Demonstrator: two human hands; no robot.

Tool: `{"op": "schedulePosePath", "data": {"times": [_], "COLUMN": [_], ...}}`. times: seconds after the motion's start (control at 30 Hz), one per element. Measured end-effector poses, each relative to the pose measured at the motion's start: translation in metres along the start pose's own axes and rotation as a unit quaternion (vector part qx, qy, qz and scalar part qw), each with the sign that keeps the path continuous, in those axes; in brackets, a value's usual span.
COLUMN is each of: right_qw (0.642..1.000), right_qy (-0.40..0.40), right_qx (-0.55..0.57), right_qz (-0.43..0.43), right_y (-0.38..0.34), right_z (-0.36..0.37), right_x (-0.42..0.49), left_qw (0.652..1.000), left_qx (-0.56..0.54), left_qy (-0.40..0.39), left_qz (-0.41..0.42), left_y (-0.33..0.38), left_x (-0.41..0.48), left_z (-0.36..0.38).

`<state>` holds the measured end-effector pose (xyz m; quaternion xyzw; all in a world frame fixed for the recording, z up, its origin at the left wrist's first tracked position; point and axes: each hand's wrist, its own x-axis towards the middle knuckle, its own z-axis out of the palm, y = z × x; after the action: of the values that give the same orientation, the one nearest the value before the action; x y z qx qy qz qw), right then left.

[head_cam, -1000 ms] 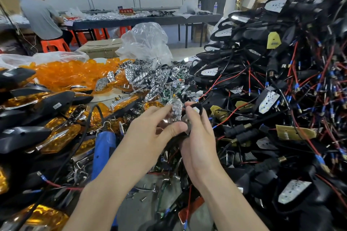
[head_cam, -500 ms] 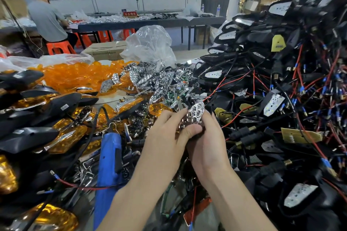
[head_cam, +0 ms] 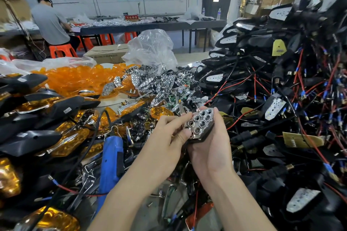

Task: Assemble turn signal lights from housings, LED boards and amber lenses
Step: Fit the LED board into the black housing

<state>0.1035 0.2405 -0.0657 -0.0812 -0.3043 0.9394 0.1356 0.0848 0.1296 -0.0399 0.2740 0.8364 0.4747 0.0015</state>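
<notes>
At bench centre, right hand [head_cam: 212, 150] is cupping the black housing [head_cam: 201, 139] from below, fingers curled round it. Left hand [head_cam: 165, 137] is pinching the chrome reflector [head_cam: 201, 122] sitting in that housing. Amber lenses [head_cam: 75, 78] are lying heaped behind, at left.

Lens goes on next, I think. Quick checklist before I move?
1. Right hand grips housing: ok.
2. Reflector sits in housing: ok; whether it is fully clicked in, cannot tell.
3. LED board under reflector: cannot tell, hidden.
4. Left hand free for a lens: not ok, it pinches the reflector's edge.
5. Amber lens close by: ok, one lies just beyond the left hand.
</notes>
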Motion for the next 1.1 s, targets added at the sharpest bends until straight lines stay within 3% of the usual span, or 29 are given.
{"op": "schedulePosePath", "data": {"times": [0.2,0.5,1.1], "right_qw": [0.997,0.994,0.994], "right_qy": [-0.03,-0.069,-0.077], "right_qx": [0.074,0.083,0.073], "right_qz": [-0.002,0.003,0.024], "right_y": [-0.004,-0.003,-0.002], "right_z": [0.003,0.005,0.004], "right_x": [0.003,0.001,-0.002], "left_qw": [0.998,0.98,0.98], "left_qx": [-0.056,-0.155,-0.143], "left_qy": [-0.007,-0.019,-0.005], "left_qz": [-0.024,-0.119,-0.135], "left_y": [0.0,-0.008,-0.005], "left_x": [-0.001,0.001,0.001], "left_z": [-0.003,-0.017,-0.013]}}
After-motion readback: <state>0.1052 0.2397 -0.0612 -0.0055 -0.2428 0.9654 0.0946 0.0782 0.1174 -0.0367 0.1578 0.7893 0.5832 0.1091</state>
